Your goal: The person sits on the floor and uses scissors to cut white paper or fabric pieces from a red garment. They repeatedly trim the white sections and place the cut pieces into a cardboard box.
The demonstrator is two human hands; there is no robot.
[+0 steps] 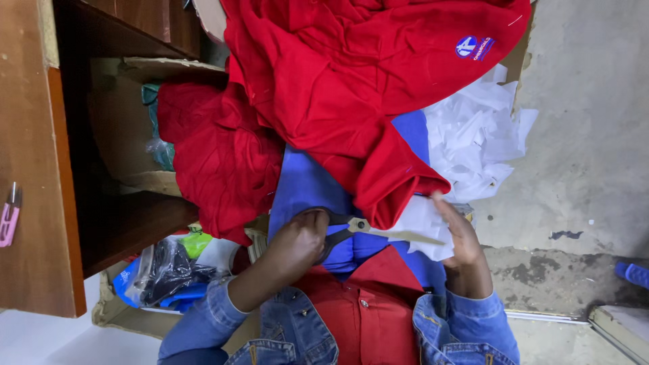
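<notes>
Scissors sit gripped in the left hand, blades across white backing pinched by the right hand, below the red garment.

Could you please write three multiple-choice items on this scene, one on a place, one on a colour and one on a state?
1. Where do the scissors lie?
A. Inside the cardboard box
B. Between the two hands, below the red garment
C. On the concrete floor

2. What colour is the small clipper on the wooden table?
A. Pink
B. Green
C. Black

3. What is the right hand doing?
A. Resting flat on the floor
B. Gripping the scissor handles
C. Holding the white backing piece

Answers: 1 B, the blades reach from the left hand towards the right; 2 A, its body shows pink against the wood; 3 C, its fingers pinch the white piece by the blades.
</notes>
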